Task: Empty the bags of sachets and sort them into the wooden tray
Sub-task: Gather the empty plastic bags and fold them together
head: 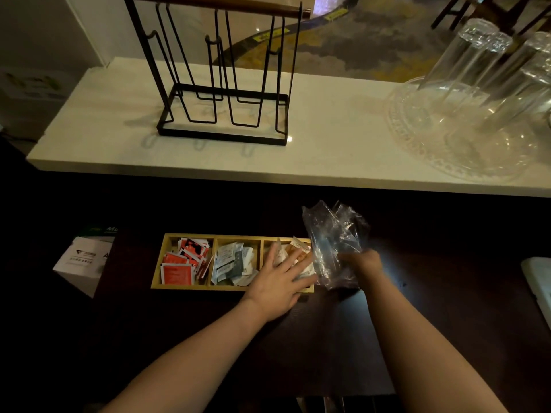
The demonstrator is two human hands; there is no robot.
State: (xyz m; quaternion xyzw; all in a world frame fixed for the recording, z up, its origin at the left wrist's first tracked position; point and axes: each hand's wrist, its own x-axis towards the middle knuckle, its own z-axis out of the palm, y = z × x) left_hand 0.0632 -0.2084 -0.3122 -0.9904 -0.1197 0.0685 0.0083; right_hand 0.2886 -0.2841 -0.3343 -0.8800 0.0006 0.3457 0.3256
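Note:
A three-compartment wooden tray (190, 289) lies on the dark counter. Red sachets (182, 260) fill its left compartment, grey-blue and white sachets (232, 262) the middle one, and brown and white sachets (299, 251) the right one. My left hand (280, 275) lies flat with fingers spread over the right compartment, covering most of the brown sachets. Just right of the tray, my right hand (362, 262) grips a crumpled clear plastic bag (334, 234), held upright. The bag looks empty, though I cannot be sure.
A white marble shelf (328, 144) runs behind the counter, carrying a black wire rack (223, 84) and, at right, a glass dish (447, 138) with upturned glasses (477, 55). A white box (83, 263) stands left of the tray. A pale object (539, 275) sits at the right edge.

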